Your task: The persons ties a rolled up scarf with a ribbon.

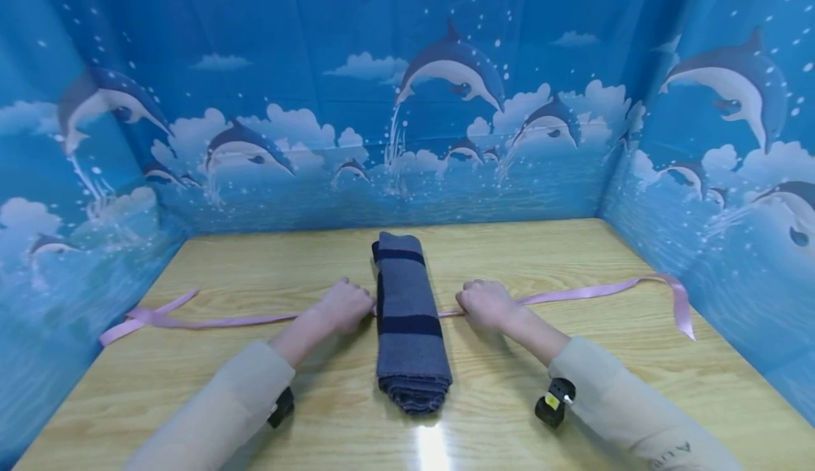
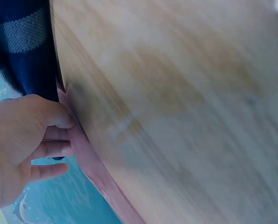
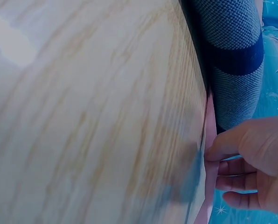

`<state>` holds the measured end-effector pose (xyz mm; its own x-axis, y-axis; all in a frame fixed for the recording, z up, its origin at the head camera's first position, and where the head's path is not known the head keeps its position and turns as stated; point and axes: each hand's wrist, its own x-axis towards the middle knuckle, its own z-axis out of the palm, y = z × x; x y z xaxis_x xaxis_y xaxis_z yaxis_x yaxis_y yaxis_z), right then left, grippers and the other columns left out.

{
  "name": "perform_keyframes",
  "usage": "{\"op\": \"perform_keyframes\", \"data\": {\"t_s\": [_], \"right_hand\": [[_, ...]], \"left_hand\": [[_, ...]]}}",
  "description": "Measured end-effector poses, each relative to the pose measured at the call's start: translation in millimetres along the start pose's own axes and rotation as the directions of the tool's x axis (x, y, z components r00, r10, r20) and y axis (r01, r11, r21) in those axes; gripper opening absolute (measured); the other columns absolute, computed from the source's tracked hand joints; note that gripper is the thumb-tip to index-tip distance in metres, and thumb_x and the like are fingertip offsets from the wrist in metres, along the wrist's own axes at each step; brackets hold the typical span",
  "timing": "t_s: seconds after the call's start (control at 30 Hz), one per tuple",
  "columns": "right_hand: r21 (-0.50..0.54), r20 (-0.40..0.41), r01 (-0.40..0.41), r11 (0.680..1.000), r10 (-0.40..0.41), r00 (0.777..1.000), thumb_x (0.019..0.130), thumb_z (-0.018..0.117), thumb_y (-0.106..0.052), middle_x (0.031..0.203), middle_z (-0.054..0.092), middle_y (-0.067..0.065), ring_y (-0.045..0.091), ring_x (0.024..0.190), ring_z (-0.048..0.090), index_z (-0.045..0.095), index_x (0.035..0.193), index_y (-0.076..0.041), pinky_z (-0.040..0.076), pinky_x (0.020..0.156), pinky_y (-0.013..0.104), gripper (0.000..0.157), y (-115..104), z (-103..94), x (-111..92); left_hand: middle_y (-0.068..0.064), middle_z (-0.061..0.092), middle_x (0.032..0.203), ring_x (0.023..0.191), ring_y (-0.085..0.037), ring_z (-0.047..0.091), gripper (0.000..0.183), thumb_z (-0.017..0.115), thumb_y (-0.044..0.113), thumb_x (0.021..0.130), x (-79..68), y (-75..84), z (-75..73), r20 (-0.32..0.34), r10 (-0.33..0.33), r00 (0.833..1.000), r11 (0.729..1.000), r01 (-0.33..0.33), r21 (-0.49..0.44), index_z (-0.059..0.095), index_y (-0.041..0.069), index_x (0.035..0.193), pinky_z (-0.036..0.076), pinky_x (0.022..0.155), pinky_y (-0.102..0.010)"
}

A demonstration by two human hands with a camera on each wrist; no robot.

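A rolled or folded blue-grey cloth [image 1: 410,287] with dark navy stripes lies lengthwise in the middle of the table. Beneath it runs a pink ribbon [image 1: 223,322], coming out on both sides. Just left of the cloth, my left hand [image 1: 347,305] pinches the ribbon [image 2: 90,156] between thumb and fingers. On the other side, my right hand [image 1: 487,305] pinches the ribbon [image 3: 211,172] a short way from the cloth. The stretch of ribbon under the cloth is hidden.
The left ribbon end lies looped near the table's left edge. At the right, the other end bends up by the curtain [image 1: 719,266]. Dolphin-printed curtains surround the wooden table [image 1: 286,259] on three sides. Both wrists carry small black cameras.
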<state>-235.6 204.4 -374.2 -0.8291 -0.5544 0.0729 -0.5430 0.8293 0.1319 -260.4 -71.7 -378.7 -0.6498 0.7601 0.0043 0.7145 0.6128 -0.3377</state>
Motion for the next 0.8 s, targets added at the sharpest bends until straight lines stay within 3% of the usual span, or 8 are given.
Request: {"op": "perform_keyframes", "data": {"t_s": [0.37,0.57,0.8], "right_hand": [[-0.014,-0.040,0.003,1.000,-0.003,0.999,0.075,0.069,-0.011,0.063,0.054,0.000,0.024,0.063,0.058,0.050,0.064,-0.014,0.048,0.052,0.040,0.022,-2,2.9,3],[-0.019,-0.028,-0.022,1.000,0.021,0.999,0.077,0.067,-0.010,0.064,0.054,0.001,0.024,0.063,0.057,0.049,0.065,-0.013,0.047,0.051,0.040,0.023,2,5.2,3],[-0.020,-0.036,-0.063,0.998,0.062,0.997,0.079,0.063,-0.006,0.064,0.055,0.003,0.025,0.062,0.058,0.052,0.065,-0.012,0.046,0.049,0.039,0.019,11,4.7,1]], "left_hand": [[-0.003,0.059,0.065,0.060,-0.019,0.057,0.009,0.066,0.010,0.075,-1.7,-9.4,-0.2,-0.024,-0.038,0.999,0.999,0.038,0.005,0.058,0.010,0.073,0.046,0.064,-0.039],[-0.001,0.057,0.062,0.053,-0.016,0.052,0.011,0.067,0.013,0.078,-2.2,-12.8,2.8,-0.071,-0.063,0.996,0.998,0.064,0.013,0.057,0.010,0.074,0.048,0.062,-0.039],[-0.003,0.057,0.061,0.053,-0.019,0.053,0.011,0.065,0.008,0.074,-4.0,-15.4,3.8,-0.133,-0.070,0.989,0.997,0.073,0.018,0.054,0.009,0.072,0.045,0.059,-0.039]]}}
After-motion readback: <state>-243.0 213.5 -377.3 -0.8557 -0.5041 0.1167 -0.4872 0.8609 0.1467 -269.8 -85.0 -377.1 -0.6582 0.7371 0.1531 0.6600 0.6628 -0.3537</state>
